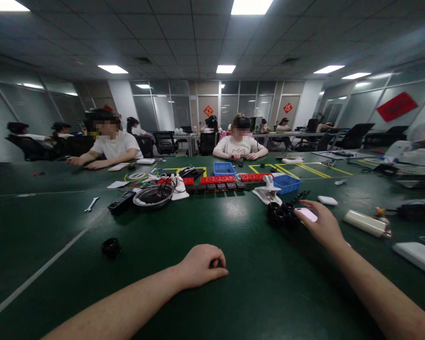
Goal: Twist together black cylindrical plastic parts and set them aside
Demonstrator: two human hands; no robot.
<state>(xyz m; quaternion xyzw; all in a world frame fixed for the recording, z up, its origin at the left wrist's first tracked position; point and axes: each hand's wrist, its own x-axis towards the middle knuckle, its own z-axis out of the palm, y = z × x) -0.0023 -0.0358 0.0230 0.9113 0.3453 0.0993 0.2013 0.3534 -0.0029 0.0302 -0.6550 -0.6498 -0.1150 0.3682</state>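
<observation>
My left hand [204, 267] rests on the green table with fingers loosely curled in and the thumb lying along below; nothing shows in it. My right hand [324, 224] is stretched forward at the right, thumb and fingers apart. In the gap between them shows a flat pale pink object [307, 215], partly covered by the hand; whether it is touched is unclear. Just left of the fingertips stands a cluster of black round parts [279, 216]. A white clamp-like stand [268, 191] is right behind them. Another black round part [111, 247] lies alone at the left.
Blue bins [286, 183], red strips [217, 179], a round black-and-silver pan-like part [153, 196] with cables, and a wrench [91, 204] lie across the table. At the right are a cream cylinder [365, 223] and a white box [420, 257]. Two people sit opposite.
</observation>
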